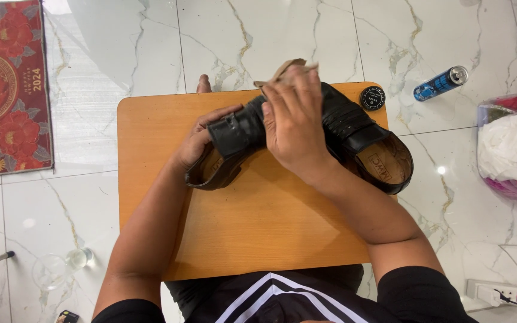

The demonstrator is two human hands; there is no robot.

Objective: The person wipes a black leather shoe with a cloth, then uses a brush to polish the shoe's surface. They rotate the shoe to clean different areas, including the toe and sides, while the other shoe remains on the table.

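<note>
Frame centre, over orange worktop (240, 239): left hand (201, 140) cupped under strap end of black sandal (237, 140), fingers wrapped round it, keeping it raised and steady. Right hand (294, 122) flat across the straps, fingers clamped on tan cloth (282, 70), pressed to the leather. Second sandal (372, 152) parked right of centre, footbed up. Polish tin (372, 97) at upper-right corner, within reach. Blue can (441, 82) farther out on marble floor (270, 30).
</note>
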